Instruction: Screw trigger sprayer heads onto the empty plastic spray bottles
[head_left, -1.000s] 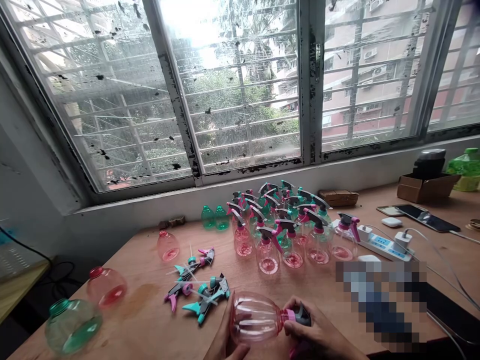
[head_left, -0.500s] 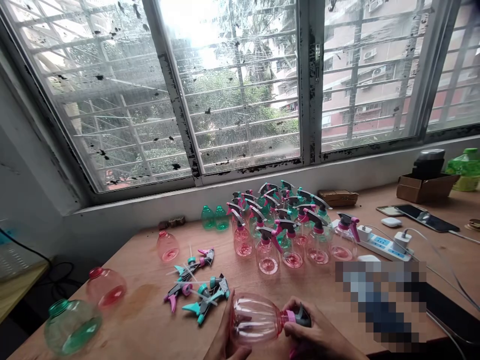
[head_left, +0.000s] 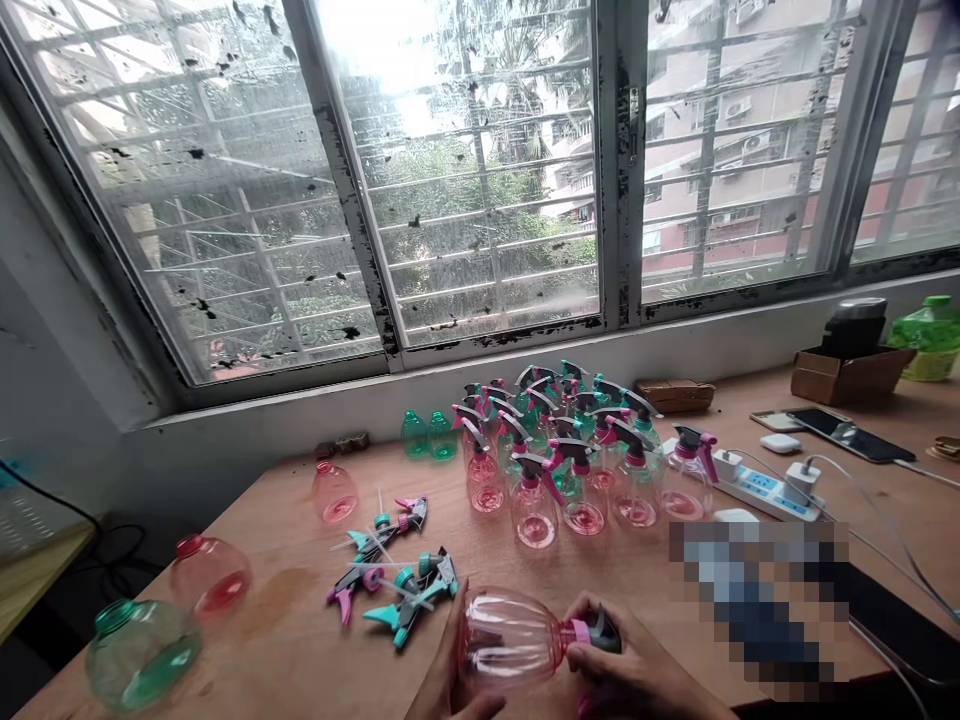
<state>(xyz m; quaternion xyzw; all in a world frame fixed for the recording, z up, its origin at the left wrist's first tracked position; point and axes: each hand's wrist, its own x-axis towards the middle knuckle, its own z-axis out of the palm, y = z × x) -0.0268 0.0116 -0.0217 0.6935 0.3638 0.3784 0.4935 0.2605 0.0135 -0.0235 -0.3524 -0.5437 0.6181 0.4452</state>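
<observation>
A clear pink spray bottle (head_left: 510, 640) lies sideways between my hands at the near edge of the table. My left hand (head_left: 442, 670) is closed around its base end. At the neck, the fingers of my right hand (head_left: 626, 655) grip the pink collar of a black and pink trigger sprayer (head_left: 598, 632), which sits on the bottle's mouth. Whether the collar is fully screwed down I cannot tell. Just left of my left hand lie several loose trigger sprayers (head_left: 409, 600) with teal or pink parts and thin tubes.
Several bottles with sprayers (head_left: 536, 520) stand grouped at the back. Bottles without sprayers, green (head_left: 142, 655) and pink (head_left: 211, 575), stand at the left. At the right are a power strip (head_left: 769, 490) with cables, a phone (head_left: 862, 437) and a cardboard box (head_left: 851, 375).
My hands and the pink bottle stay almost in the same place. The whole view has shifted very slightly; the things on the table have not moved.
</observation>
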